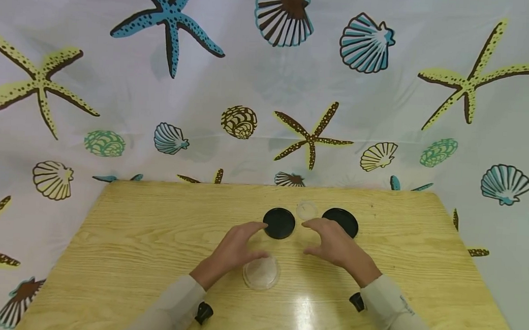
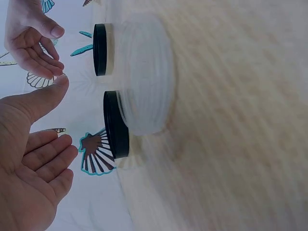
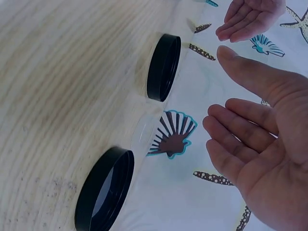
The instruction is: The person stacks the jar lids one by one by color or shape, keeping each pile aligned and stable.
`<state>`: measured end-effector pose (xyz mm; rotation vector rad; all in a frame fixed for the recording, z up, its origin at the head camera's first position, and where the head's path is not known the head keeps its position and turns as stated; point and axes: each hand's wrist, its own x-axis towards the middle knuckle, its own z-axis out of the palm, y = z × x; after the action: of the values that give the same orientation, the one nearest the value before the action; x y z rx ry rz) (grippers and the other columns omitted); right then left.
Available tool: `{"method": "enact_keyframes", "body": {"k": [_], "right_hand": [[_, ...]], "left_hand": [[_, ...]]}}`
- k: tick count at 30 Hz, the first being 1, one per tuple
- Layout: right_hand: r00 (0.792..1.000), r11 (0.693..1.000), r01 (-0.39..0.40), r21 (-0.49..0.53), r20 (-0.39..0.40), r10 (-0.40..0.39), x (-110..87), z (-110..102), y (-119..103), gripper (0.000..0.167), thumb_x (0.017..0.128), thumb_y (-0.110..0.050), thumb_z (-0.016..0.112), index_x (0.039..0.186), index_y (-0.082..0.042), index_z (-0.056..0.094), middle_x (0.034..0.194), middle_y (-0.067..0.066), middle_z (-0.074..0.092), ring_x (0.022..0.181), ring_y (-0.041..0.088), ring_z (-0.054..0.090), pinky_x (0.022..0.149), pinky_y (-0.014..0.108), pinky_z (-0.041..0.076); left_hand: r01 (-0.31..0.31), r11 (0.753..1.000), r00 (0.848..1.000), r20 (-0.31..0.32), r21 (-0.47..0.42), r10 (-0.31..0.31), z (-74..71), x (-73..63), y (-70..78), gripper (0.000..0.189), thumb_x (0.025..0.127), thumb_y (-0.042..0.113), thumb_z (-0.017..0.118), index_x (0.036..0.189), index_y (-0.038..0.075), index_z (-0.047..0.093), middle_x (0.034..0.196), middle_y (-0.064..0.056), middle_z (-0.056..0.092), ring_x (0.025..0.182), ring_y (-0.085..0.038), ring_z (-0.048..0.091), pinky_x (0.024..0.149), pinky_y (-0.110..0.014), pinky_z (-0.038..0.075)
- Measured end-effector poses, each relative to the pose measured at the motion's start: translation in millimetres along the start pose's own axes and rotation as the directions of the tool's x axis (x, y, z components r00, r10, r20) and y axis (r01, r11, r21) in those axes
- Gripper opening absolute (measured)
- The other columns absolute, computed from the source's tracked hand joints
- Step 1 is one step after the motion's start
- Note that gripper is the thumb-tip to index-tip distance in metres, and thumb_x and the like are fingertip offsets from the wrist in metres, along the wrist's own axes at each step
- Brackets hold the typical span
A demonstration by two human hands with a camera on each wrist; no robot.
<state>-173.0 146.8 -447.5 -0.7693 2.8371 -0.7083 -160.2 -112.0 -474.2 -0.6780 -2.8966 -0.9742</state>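
Observation:
My left hand is held over the table with thumb and fingers spread apart, gripping nothing. In the head view its thumb overlaps a clear round plastic container, and its fingertips overlap the left black round lid. Opposite it, my right hand is likewise parted and holds nothing, partly covering the right black lid. Both lids lie with their raised rims up; a pale lining shows inside one lid in the right wrist view. A small clear disc lies between the lids.
The wooden table reaches back to a white curtain printed with starfish and shells. It also hangs along both sides. A small black device sits at each sleeve cuff, one on the left and another on the right.

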Motion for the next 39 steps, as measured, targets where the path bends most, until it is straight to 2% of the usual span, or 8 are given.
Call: {"method": "enact_keyframes", "body": {"k": [7, 13, 20, 26, 39], "right_hand": [[1.000, 1.000, -0.008, -0.006, -0.021, 0.008, 4.1, -9.4, 7.7, 0.058, 0.079, -0.024, 0.078, 0.128, -0.002, 0.057, 0.128, 0.014, 0.060, 0.119, 0.032, 0.056, 0.098, 0.045, 0.048], [0.999, 1.000, -0.021, -0.012, -0.029, 0.020, 9.4, -17.1, 17.3, 0.058, 0.079, -0.023, 0.078, 0.129, 0.000, 0.057, 0.129, 0.017, 0.059, 0.121, 0.035, 0.055, 0.099, 0.048, 0.047], [0.997, 0.997, -0.077, -0.022, -0.014, 0.077, 22.2, -18.4, 37.2, 0.061, 0.080, -0.023, 0.077, 0.132, 0.001, 0.054, 0.133, 0.019, 0.055, 0.124, 0.038, 0.050, 0.102, 0.052, 0.044], [0.992, 0.992, -0.123, -0.019, -0.009, 0.123, 34.2, -20.7, 52.0, 0.063, 0.081, -0.024, 0.076, 0.134, 0.001, 0.051, 0.136, 0.019, 0.053, 0.126, 0.038, 0.049, 0.102, 0.051, 0.043], [0.983, 0.983, -0.182, 0.020, 0.000, 0.182, 54.9, -16.3, 70.0, 0.064, 0.081, -0.023, 0.076, 0.136, -0.001, 0.050, 0.137, 0.017, 0.052, 0.125, 0.036, 0.050, 0.101, 0.050, 0.045]], "left_hand": [[0.002, 1.000, 1.000, 0.012, -0.005, -0.002, -1.7, 15.1, 5.8, 0.062, 0.075, 0.025, 0.081, 0.129, 0.005, 0.057, 0.130, -0.012, 0.059, 0.120, -0.030, 0.056, 0.099, -0.044, 0.048], [0.006, 1.000, 0.999, 0.047, 0.005, -0.006, 4.9, 29.2, 7.6, 0.063, 0.076, 0.025, 0.080, 0.131, 0.006, 0.056, 0.132, -0.012, 0.058, 0.122, -0.031, 0.055, 0.099, -0.045, 0.048], [0.024, 0.999, 0.995, 0.096, 0.034, -0.028, 12.4, 60.3, 11.6, 0.065, 0.078, 0.030, 0.078, 0.134, 0.007, 0.054, 0.136, -0.010, 0.056, 0.125, -0.029, 0.052, 0.103, -0.045, 0.045], [0.044, 0.999, 0.992, 0.117, 0.025, -0.046, 20.2, 85.5, 14.2, 0.065, 0.080, 0.030, 0.077, 0.136, 0.008, 0.052, 0.139, -0.010, 0.053, 0.128, -0.029, 0.050, 0.103, -0.046, 0.045], [0.073, 0.994, 0.986, 0.141, 0.082, -0.084, 35.5, 122.2, 16.2, 0.064, 0.079, 0.029, 0.078, 0.135, 0.010, 0.053, 0.138, -0.007, 0.054, 0.127, -0.025, 0.051, 0.103, -0.042, 0.046]]}}
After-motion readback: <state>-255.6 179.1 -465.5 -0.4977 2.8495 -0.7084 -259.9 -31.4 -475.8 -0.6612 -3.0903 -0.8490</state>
